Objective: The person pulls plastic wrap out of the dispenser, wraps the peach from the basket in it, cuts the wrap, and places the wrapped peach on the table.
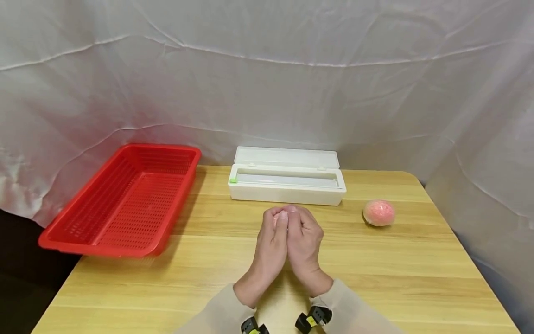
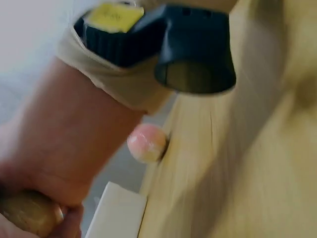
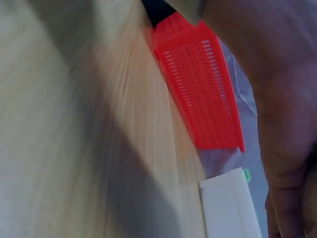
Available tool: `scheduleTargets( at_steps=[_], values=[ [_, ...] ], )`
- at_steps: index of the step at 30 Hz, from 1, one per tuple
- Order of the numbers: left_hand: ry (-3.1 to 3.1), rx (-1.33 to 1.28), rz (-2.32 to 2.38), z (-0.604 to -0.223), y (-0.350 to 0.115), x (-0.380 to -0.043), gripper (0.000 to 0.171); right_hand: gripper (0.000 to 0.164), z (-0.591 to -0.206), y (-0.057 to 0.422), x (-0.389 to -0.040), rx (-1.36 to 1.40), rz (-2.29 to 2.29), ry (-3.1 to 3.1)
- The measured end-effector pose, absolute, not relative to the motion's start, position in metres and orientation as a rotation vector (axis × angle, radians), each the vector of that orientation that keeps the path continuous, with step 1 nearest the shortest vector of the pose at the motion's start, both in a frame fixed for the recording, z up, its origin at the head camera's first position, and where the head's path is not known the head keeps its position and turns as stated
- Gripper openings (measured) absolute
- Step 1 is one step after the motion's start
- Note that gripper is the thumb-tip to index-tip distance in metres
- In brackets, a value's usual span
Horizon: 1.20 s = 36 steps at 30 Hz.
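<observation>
Both hands are cupped together above the middle of the table in the head view. My left hand (image 1: 269, 246) and my right hand (image 1: 304, 241) grip a round, film-wrapped thing (image 2: 30, 213) between them, thumbs side by side on top. Only a sliver of it shows pinkish between the fingers in the head view; in the left wrist view it looks yellowish-brown and glossy. Its kind is mostly hidden. To the right lies a similar pink ball (image 1: 379, 213) in shiny clear film. Behind the hands stands a long white cling film box (image 1: 288, 195), its lid raised.
A red plastic basket (image 1: 156, 232) with slotted walls stands at the left, its front corner over the table's edge. The wooden table (image 1: 375, 278) has a grey cloth (image 1: 283, 102) hanging behind it. A green slider (image 1: 233, 180) sits at the box's left end.
</observation>
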<state>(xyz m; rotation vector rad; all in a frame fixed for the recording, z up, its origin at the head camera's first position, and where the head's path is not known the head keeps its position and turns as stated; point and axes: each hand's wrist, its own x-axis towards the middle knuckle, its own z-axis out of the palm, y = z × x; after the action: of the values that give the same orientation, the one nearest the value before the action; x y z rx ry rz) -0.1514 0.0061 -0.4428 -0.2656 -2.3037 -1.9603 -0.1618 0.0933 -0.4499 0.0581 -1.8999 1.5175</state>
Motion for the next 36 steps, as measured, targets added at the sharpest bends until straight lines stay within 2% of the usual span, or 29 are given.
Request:
scheduleTargets(
  at_steps=[10, 18, 25, 29, 32, 36],
  values=[
    [-2.386, -0.312, -1.915, -0.436, -0.001, -0.159, 0.041, 0.022, -0.448, 0.103, -0.159, 0.238, 1.441, -1.997],
    [-2.411, -0.3, -1.835, -0.434, 0.006, -0.158, 0.041, 0.027, -0.454, 0.1, -0.167, 0.26, 1.332, -1.831],
    [-2.399, -0.219, -2.058, -0.437, 0.006, -0.16, 0.048, 0.03, -0.455, 0.099, -0.167, 0.007, 1.365, -1.891],
    [-2.303, -0.211, -2.178, -0.439, 0.009, -0.159, 0.044, 0.028, -0.452, 0.097, -0.164, -0.086, 1.414, -1.933],
    [-2.313, -0.228, -2.138, -0.441, 0.006, -0.163, 0.042, 0.023, -0.455, 0.096, -0.158, 0.017, 1.417, -1.981],
    [-2.363, -0.266, -2.163, -0.444, -0.005, -0.168, 0.055, 0.031, -0.458, 0.106, -0.157, 0.22, 1.431, -2.066]
  ],
)
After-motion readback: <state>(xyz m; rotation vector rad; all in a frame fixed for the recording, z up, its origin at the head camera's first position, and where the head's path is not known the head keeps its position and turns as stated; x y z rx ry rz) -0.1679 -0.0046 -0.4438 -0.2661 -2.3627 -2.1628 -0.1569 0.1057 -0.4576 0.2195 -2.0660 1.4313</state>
